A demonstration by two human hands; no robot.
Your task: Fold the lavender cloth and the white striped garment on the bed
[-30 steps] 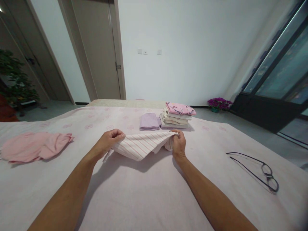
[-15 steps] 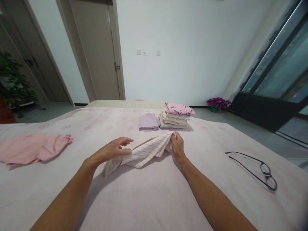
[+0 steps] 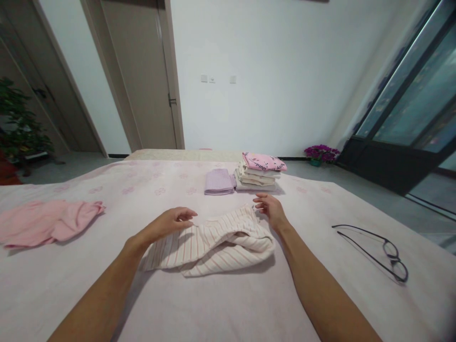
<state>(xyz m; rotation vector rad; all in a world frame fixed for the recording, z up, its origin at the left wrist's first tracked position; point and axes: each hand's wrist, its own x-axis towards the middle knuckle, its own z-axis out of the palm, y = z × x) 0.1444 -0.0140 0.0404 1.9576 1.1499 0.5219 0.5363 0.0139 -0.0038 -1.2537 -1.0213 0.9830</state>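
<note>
- Although other pieces lie in neat folds, the pink garment (image 3: pixel 53 221), at the far left on the pale sheet (image 3: pixel 228 304), is loose and wrinkled; I judge that its folding is not yet done.
- Next comes the left hand (image 3: pixel 174 222), which is above the upper edge of the striped garment. Its fingers are curved, with a small gap to the thumb, and it seems to hold nothing; whether it touches the fabric, I cannot tell.
- The striped garment (image 3: pixel 228 256) lies on the sheet between the two forearms. Its left part is rather flat, but its right part is bunched and partly turned over, so this piece looks unfinished: smoothing and folding seem to be left.
- Behind it, well apart from the hands, the lilac cloth (image 3: pixel 218 182) is folded into a flat block. This one looks done.
- Just beside the lilac cloth stands the stack of pale folded pieces (image 3: pixel 257 179), with the pink printed piece (image 3: pixel 264 161) on top. These also look done.
- The right hand (image 3: pixel 271 209) is at the upper right corner of the striped garment, half open with loosely bent fingers, and has hold of nothing.
- Farthest right, the eyeglasses (image 3: pixel 394 259) rest on the sheet with their arms unfolded.
</note>
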